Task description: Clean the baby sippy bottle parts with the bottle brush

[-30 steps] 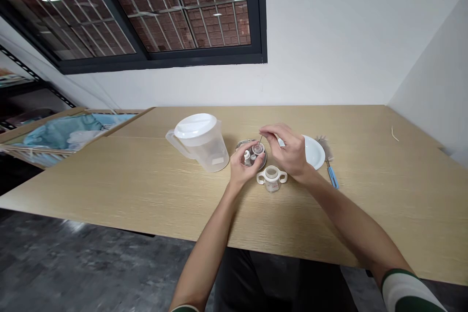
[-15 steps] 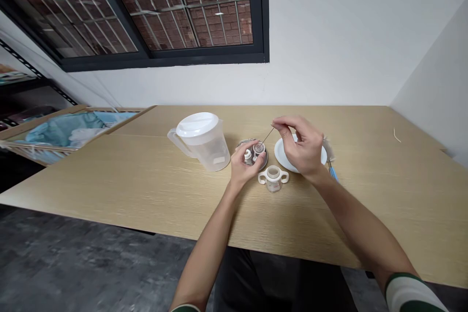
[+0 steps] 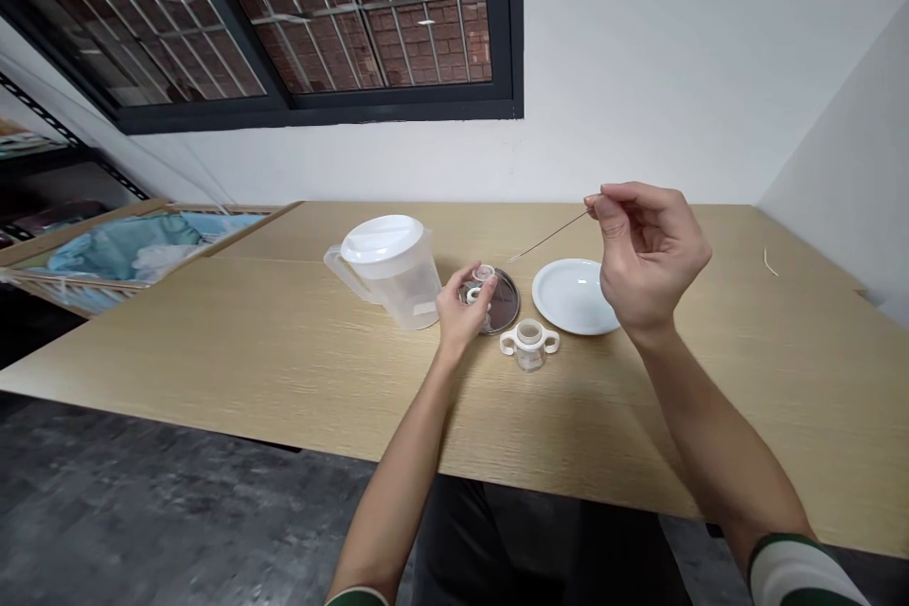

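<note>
My right hand is raised above the table, thumb and fingers pinching one end of a thin straw brush. The brush slants down to the left, its tip apart from anything. Between the fingertips of my left hand is a small clear round cap-like piece, held over a round metal tray. Beside those fingers a white ring-shaped part shows in the tray, partly covered. In front of the tray stands a small two-handled cup, upright and without a lid.
A lidded translucent pitcher stands left of the tray. To its right lies a white plate, partly behind my right hand. A crate of blue cloth is at the far left. A short pale strip lies on the right.
My right hand has moved up and right, drawing the straw brush out and away from the clear piece. My left hand has shifted slightly left with that piece.
</note>
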Action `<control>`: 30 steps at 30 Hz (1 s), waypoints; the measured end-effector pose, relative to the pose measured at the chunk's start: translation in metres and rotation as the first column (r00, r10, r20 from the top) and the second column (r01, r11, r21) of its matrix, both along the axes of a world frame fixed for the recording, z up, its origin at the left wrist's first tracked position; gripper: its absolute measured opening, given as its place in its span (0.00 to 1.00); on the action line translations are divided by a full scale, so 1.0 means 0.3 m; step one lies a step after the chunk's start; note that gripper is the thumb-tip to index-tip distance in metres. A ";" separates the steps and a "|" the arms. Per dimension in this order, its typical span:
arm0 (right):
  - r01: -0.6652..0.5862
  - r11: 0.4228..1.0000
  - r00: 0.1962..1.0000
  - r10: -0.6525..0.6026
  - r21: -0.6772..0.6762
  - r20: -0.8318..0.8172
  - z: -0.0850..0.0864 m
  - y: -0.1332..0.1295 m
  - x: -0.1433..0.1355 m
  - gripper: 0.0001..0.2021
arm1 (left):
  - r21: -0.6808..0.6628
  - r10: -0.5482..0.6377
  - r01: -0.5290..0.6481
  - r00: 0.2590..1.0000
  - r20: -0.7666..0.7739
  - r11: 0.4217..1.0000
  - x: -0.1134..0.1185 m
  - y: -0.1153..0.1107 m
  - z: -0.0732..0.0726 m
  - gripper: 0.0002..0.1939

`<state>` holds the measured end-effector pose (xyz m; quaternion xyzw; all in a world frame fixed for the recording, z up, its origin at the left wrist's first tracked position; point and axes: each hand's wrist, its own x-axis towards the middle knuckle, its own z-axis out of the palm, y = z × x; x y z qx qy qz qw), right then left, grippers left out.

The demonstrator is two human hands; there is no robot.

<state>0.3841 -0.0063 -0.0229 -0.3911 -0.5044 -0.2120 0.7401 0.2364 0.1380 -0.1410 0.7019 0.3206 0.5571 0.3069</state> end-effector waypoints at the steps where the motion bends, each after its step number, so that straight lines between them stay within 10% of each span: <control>1: -0.010 1.000 1.000 0.010 -0.006 -0.013 0.000 0.000 0.005 0.07 | -0.015 -0.003 0.003 1.000 -0.007 1.000 0.000 0.002 -0.001 0.22; 30: 0.065 0.998 0.998 -0.065 0.003 -0.021 0.028 -0.018 0.005 0.09 | -0.049 0.042 -0.055 0.972 -0.233 0.997 0.045 0.090 -0.127 0.21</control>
